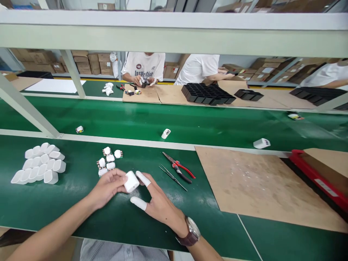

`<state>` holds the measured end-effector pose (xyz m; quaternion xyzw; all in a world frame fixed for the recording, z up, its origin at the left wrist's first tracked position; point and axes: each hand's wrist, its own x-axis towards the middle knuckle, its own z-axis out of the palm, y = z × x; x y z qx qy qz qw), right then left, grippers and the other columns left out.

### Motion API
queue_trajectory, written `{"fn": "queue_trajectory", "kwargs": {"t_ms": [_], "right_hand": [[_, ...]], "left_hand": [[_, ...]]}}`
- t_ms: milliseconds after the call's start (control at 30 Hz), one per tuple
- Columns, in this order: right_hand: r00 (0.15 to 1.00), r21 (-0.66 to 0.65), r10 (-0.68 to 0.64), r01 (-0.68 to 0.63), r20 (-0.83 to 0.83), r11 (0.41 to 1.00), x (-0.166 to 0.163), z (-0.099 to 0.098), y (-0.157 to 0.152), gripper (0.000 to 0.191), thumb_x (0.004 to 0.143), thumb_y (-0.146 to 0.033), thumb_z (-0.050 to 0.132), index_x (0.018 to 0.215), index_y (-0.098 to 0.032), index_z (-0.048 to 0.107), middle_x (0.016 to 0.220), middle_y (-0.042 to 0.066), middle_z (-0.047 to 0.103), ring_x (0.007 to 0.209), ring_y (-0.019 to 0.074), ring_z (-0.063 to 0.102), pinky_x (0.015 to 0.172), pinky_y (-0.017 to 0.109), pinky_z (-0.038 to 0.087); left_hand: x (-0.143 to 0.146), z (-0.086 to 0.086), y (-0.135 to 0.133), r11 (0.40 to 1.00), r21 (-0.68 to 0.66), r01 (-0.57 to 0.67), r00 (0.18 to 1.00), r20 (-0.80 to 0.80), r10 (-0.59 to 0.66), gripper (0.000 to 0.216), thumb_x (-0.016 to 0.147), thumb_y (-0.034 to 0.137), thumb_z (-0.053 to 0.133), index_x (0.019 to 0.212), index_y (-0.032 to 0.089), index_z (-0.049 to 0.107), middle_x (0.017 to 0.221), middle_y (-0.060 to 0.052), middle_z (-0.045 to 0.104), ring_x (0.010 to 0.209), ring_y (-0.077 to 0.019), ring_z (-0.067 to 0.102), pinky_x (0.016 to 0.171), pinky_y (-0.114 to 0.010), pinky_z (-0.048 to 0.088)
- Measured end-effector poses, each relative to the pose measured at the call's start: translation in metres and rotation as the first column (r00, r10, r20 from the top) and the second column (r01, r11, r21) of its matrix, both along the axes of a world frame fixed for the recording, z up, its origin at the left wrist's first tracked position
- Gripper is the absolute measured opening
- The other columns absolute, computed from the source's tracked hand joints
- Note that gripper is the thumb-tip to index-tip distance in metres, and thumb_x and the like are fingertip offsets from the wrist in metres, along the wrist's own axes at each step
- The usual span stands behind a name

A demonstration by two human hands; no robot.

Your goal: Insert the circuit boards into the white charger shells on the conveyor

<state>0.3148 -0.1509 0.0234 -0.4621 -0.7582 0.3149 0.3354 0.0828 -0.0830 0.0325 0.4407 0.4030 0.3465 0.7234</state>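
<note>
**White housing (132, 182) in our left hand (110, 186)**

From the head view, we pinch the white housing between the thumb and fingers of our left hand, over the near green bench (108, 221). Our right hand (160, 204) is just right of it, thumb and forefinger spread apart and capped in white; we cannot tell whether the forefinger touches it. Just beyond our left hand sit small white-topped parts (110, 158); farther left stand rows of white shells (40, 165). To the right lie tweezers (173, 177) and red-handled pliers (178, 166), then a brown sheet (252, 181).
</note>
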Motion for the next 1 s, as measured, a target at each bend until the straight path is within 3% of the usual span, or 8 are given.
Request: {"fn": "queue_trajectory", "kwargs": {"t_ms": [67, 133, 267, 400, 533, 733, 867, 1000], "right_hand": [[0.997, -0.020, -0.029, 0.031, 0.067, 0.999, 0.005, -0.001, 0.003, 0.070, 0.104, -0.040, 0.060, 0.163, -0.030, 0.024, 0.151, 0.015, 0.047, 0.124, 0.0249, 0.063, 0.105, 0.046, 0.059], [0.993, -0.005, -0.046, 0.047, 0.112, 0.999, 0.007, -0.003, 0.007, 0.060, 0.107, -0.038, 0.053, 0.160, -0.031, 0.028, 0.152, 0.014, 0.046, 0.123, 0.0236, 0.065, 0.106, 0.045, 0.059], [0.978, 0.085, -0.045, 0.028, 0.203, 0.996, 0.003, -0.014, 0.019, 0.049, 0.107, -0.035, 0.050, 0.154, -0.029, 0.036, 0.156, 0.013, 0.045, 0.133, 0.0241, 0.061, 0.112, 0.043, 0.056], [0.950, 0.167, -0.068, 0.017, 0.305, 0.986, 0.007, -0.029, 0.035, 0.051, 0.107, -0.032, 0.050, 0.155, -0.026, 0.037, 0.157, 0.015, 0.046, 0.139, 0.0271, 0.057, 0.115, 0.046, 0.053], [0.938, 0.266, -0.101, 0.009, 0.333, 0.964, 0.005, -0.034, 0.060, 0.051, 0.106, -0.028, 0.051, 0.156, -0.024, 0.038, 0.153, 0.017, 0.050, 0.140, 0.0298, 0.055, 0.115, 0.051, 0.053], [0.931, 0.356, -0.042, -0.097, 0.363, 0.930, -0.041, -0.030, 0.126, 0.055, 0.099, -0.013, 0.056, 0.153, -0.018, 0.046, 0.156, 0.018, 0.050, 0.140, 0.0314, 0.052, 0.114, 0.054, 0.052], [0.912, 0.379, 0.021, -0.191, 0.409, 0.905, -0.051, -0.037, 0.140, 0.044, 0.096, -0.004, 0.050, 0.135, -0.018, 0.062, 0.149, 0.014, 0.057, 0.136, 0.0297, 0.055, 0.110, 0.051, 0.055], [0.888, 0.436, -0.118, -0.099, 0.444, 0.895, -0.031, -0.049, 0.116, 0.026, 0.101, -0.014, 0.051, 0.122, -0.015, 0.066, 0.123, 0.019, 0.064, 0.105, 0.0326, 0.066, 0.089, 0.054, 0.061]], "left_hand": [[-0.014, 0.010, 0.050, 0.900, 0.433, 0.040, 0.941, -0.321, 0.112, 0.021, 0.089, 0.037, 0.078, 0.096, 0.018, 0.072, 0.104, -0.009, 0.077, 0.095, -0.0227, 0.074, 0.088, -0.035, 0.060], [-0.027, 0.020, 0.110, 0.691, 0.686, 0.228, 0.709, -0.604, 0.365, 0.012, 0.092, 0.030, 0.070, 0.096, 0.020, 0.071, 0.115, -0.009, 0.074, 0.105, -0.0234, 0.071, 0.096, -0.037, 0.057], [-0.044, 0.025, 0.207, 0.674, 0.689, 0.266, 0.498, -0.697, 0.516, 0.005, 0.087, 0.017, 0.064, 0.086, 0.017, 0.069, 0.101, -0.012, 0.073, 0.104, -0.0295, 0.070, 0.097, -0.044, 0.055], [-0.061, 0.009, 0.240, 0.698, 0.623, 0.354, 0.403, -0.775, 0.487, 0.030, 0.073, 0.017, 0.078, 0.102, 0.020, 0.072, 0.108, -0.008, 0.074, 0.110, -0.0299, 0.069, 0.099, -0.040, 0.054], [-0.102, 0.004, 0.244, 0.721, 0.585, 0.371, 0.304, -0.810, 0.501, 0.066, 0.068, 0.018, 0.080, 0.132, 0.020, 0.063, 0.137, -0.015, 0.066, 0.135, -0.0377, 0.054, 0.110, -0.047, 0.047], [-0.129, 0.014, 0.230, 0.724, 0.568, 0.391, 0.252, -0.823, 0.509, 0.037, 0.085, 0.018, 0.059, 0.121, 0.012, 0.067, 0.113, -0.019, 0.071, 0.112, -0.0340, 0.066, 0.102, -0.046, 0.051], [-0.115, 0.008, 0.173, 0.667, 0.589, 0.457, 0.295, -0.808, 0.511, 0.044, 0.088, 0.019, 0.060, 0.132, 0.013, 0.062, 0.114, -0.017, 0.070, 0.107, -0.0320, 0.067, 0.101, -0.045, 0.052], [-0.103, -0.003, 0.103, 0.650, 0.561, 0.512, 0.328, -0.828, 0.455, 0.050, 0.087, 0.019, 0.065, 0.137, 0.016, 0.060, 0.117, -0.015, 0.071, 0.106, -0.0310, 0.069, 0.098, -0.043, 0.055]]}}
